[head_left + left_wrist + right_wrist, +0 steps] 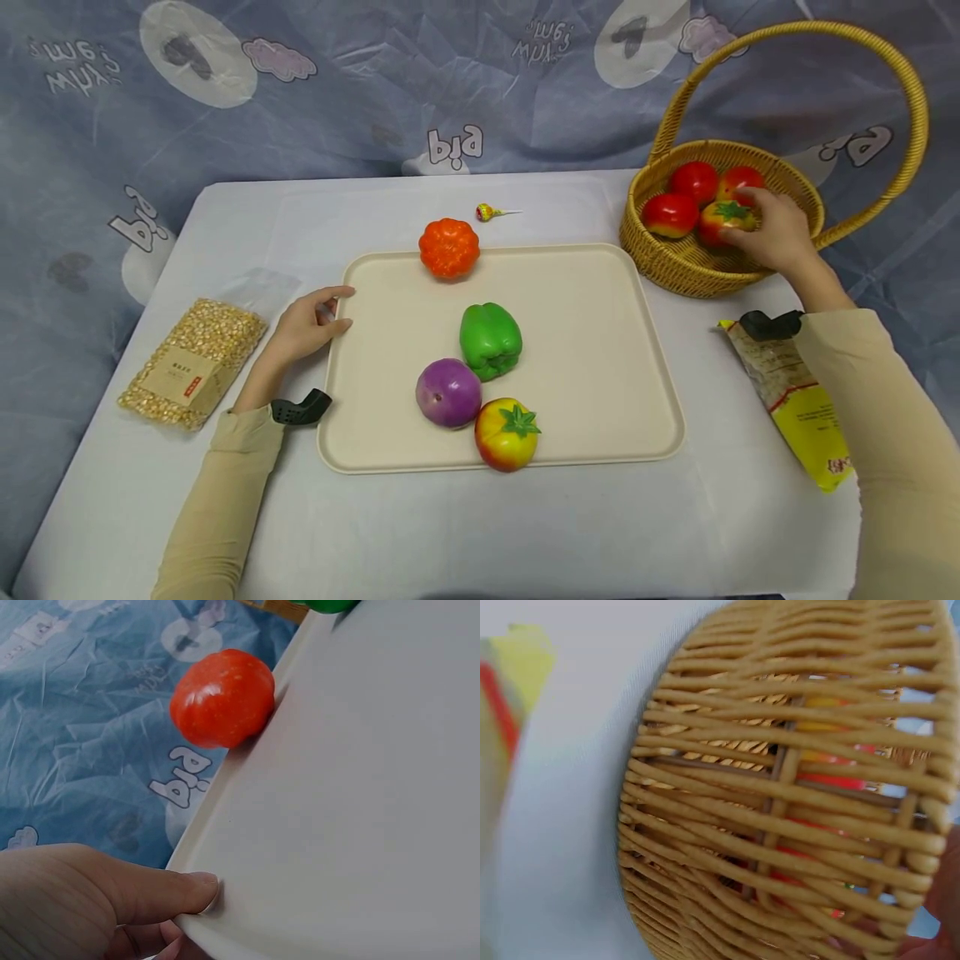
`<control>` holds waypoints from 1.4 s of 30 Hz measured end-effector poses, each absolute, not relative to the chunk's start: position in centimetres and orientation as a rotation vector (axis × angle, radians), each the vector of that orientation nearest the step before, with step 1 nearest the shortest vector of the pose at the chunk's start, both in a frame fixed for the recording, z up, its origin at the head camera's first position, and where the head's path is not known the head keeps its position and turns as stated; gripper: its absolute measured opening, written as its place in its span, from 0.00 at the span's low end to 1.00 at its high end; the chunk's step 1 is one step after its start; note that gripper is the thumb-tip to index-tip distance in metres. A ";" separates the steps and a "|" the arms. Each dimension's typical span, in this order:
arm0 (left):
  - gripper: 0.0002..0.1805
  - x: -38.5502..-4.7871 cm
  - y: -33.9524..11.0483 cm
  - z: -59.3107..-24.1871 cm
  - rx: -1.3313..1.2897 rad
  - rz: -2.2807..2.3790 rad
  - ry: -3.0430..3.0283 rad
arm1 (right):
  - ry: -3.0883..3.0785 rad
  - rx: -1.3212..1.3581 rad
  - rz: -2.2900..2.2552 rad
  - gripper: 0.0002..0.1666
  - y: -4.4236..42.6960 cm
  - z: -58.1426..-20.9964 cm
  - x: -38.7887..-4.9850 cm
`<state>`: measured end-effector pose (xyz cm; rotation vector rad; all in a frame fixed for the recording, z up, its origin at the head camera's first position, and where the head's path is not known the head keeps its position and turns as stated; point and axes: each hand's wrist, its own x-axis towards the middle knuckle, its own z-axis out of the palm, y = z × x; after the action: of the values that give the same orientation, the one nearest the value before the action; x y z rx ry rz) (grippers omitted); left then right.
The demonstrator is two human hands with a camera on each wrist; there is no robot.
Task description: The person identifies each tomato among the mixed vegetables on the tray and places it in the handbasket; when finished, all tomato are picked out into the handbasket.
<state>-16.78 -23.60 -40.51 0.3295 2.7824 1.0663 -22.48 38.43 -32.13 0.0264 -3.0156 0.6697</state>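
Gripping a red-and-yellow toy tomato (717, 223) inside the wicker basket (667, 265), the right hand (780, 232) has its fingers curled round it; the right wrist view shows mostly weave. The left hand (303, 327) pinches the tray (585, 333) at its rim, thumb on top in the left wrist view. Beyond those fingers, the backdrop (90, 757) reads "pig"; beside them, the corn packet (228, 329) bears a label (180, 377) too small to read. Open tray stretches from them to the green bell pepper (490, 337).
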 end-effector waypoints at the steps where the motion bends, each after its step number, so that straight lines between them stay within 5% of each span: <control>1: 0.25 -16.8 -23.6 -40.5 0.330 1.064 2.782 | -2.985 0.048 0.674 0.35 38.4 -32.1 -22.3; 17: 0.25 -16.8 -23.8 -40.5 0.355 1.067 2.772 | -2.678 0.151 0.844 0.29 34.6 -31.1 -18.4; 42: 0.25 -16.8 -23.6 -40.3 0.326 1.067 2.772 | -2.354 0.886 0.939 0.29 25.9 -30.8 -13.3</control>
<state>-16.76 -23.57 -40.27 0.3256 2.7724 1.0666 -13.30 25.87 -30.76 0.8856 -2.3537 0.9394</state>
